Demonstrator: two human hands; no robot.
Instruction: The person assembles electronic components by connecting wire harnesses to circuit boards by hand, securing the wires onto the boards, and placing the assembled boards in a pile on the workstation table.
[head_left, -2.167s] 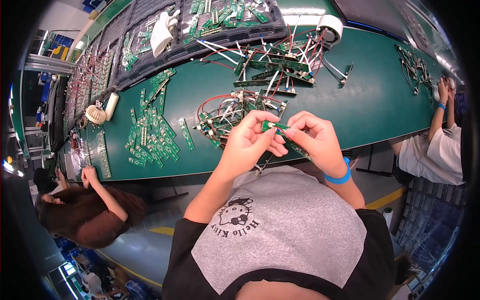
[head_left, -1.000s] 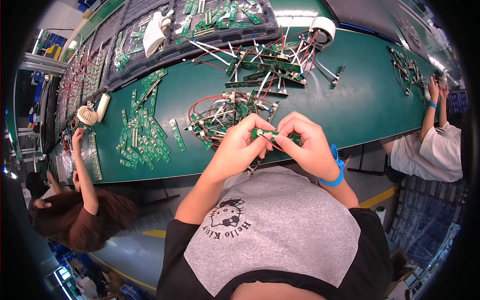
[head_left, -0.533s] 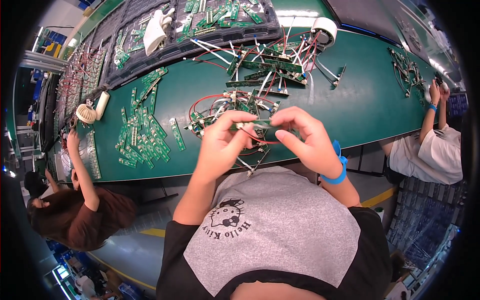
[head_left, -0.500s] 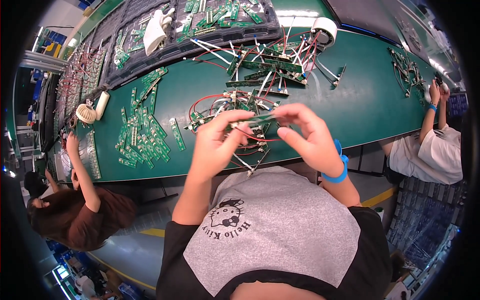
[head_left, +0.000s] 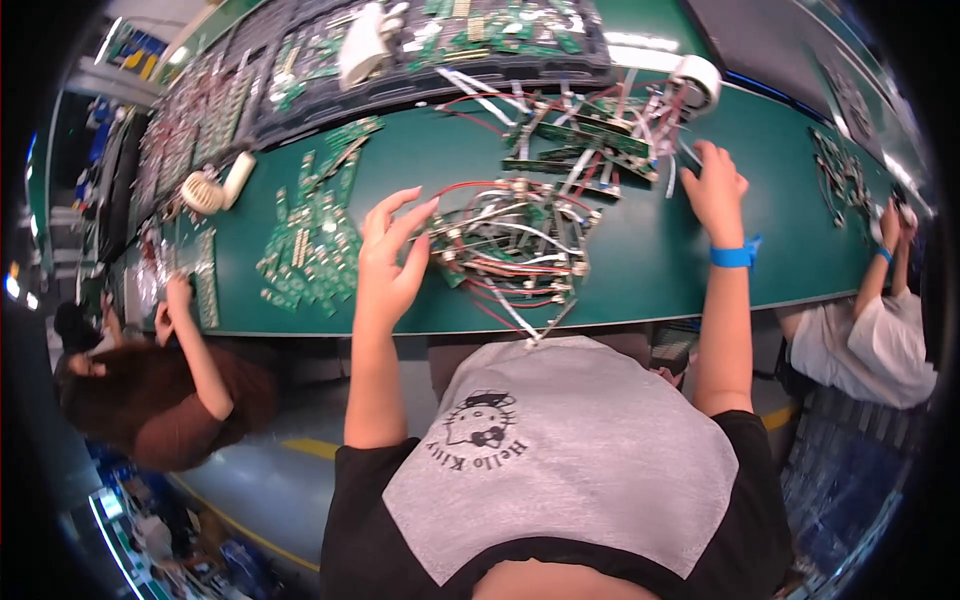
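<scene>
My left hand is raised at the left edge of a tangled pile of wired circuit boards, its thumb and fingers apart with nothing plainly between them. Red and white wires loop over this pile near the table's front edge. Farther right, my right hand reaches out beside a second pile of wired green circuit boards. Its thumb and index finger are apart next to a white cable; whatever lies under the palm is hidden. A blue band circles the right wrist.
Loose green circuit boards lie left on the green table. Behind them stands a black tray of boards with a white glove on it. A white roll is at the back right. People work at both sides.
My hands have parted from above the near pile. The right moved far right to the back pile's edge; the left stays by the near pile with fingers spread. The view has shifted.
</scene>
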